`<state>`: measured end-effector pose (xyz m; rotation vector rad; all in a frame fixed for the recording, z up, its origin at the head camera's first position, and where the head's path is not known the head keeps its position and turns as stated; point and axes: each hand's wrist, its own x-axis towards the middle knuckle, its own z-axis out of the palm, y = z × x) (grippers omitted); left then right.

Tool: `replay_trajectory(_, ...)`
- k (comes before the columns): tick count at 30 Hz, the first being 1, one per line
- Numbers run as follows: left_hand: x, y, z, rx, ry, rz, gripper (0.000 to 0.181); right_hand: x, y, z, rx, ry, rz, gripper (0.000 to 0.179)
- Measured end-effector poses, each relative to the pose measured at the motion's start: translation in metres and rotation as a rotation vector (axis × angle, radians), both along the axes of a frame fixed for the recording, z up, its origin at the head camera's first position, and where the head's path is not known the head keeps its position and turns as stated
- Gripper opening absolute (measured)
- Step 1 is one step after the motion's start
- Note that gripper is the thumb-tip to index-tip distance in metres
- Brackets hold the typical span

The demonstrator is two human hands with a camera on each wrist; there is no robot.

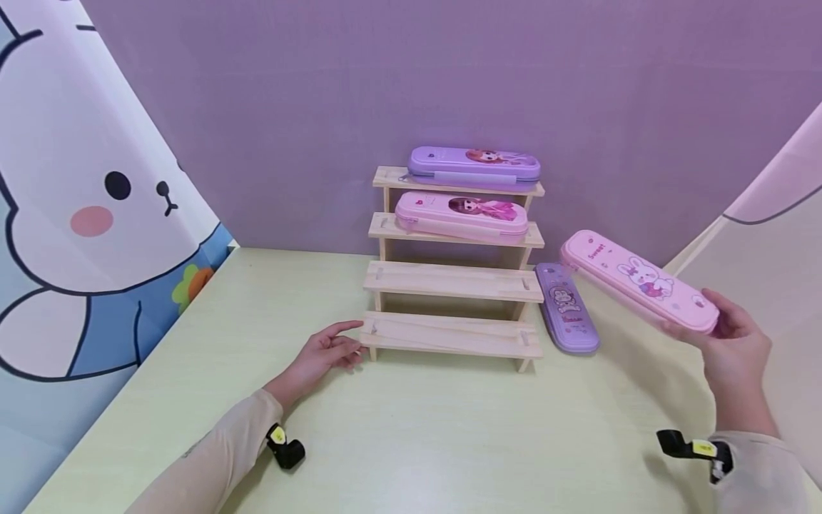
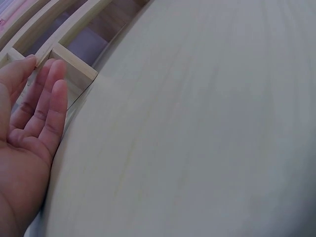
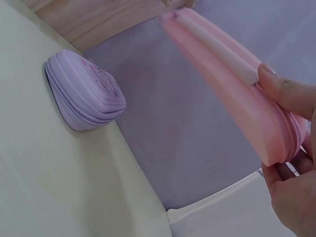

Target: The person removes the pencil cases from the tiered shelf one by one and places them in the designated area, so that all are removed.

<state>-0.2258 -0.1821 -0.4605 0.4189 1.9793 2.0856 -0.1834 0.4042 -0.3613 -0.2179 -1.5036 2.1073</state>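
A small wooden step shelf (image 1: 452, 335) with several tiers stands on the table. My left hand (image 1: 330, 350) is at the left end of its lowest tier, fingers fairly straight and fingertips right at the board's edge. In the left wrist view, the fingers (image 2: 52, 98) lie beside the shelf's end support. My right hand (image 1: 738, 343) grips one end of a pink pencil case (image 1: 642, 282) with a bunny picture, holding it raised and tilted right of the shelf. In the right wrist view, the thumb presses the case's zipped side.
A purple pencil case (image 1: 568, 307) lies on the table against the shelf's right side. Another purple case (image 1: 475, 165) rests on the top tier and a pink one (image 1: 462, 215) on the tier below. A purple backdrop (image 1: 289, 128) rises behind.
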Motion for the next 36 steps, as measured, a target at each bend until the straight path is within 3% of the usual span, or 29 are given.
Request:
replay_trajectory(6,-0.001,-0.001,0.000,-0.005,0.000,-0.002,0.051,-0.006,-0.005,0.000,-0.060,-0.073,-0.098,0.075)
replay_trajectory(18,-0.001,-0.001,0.000,-0.019,0.005,-0.005,0.049,-0.029,-0.018,-0.005,-0.030,-0.228,-0.220,0.085)
replay_trajectory(27,-0.001,-0.001,-0.001,-0.006,-0.003,-0.007,0.050,-0.049,-0.029,-0.018,-0.129,-0.184,-0.329,0.064)
replay_trajectory(36,0.000,-0.001,0.001,-0.009,-0.002,-0.007,0.050,-0.064,-0.039,-0.031,-0.203,-0.232,-0.354,0.077)
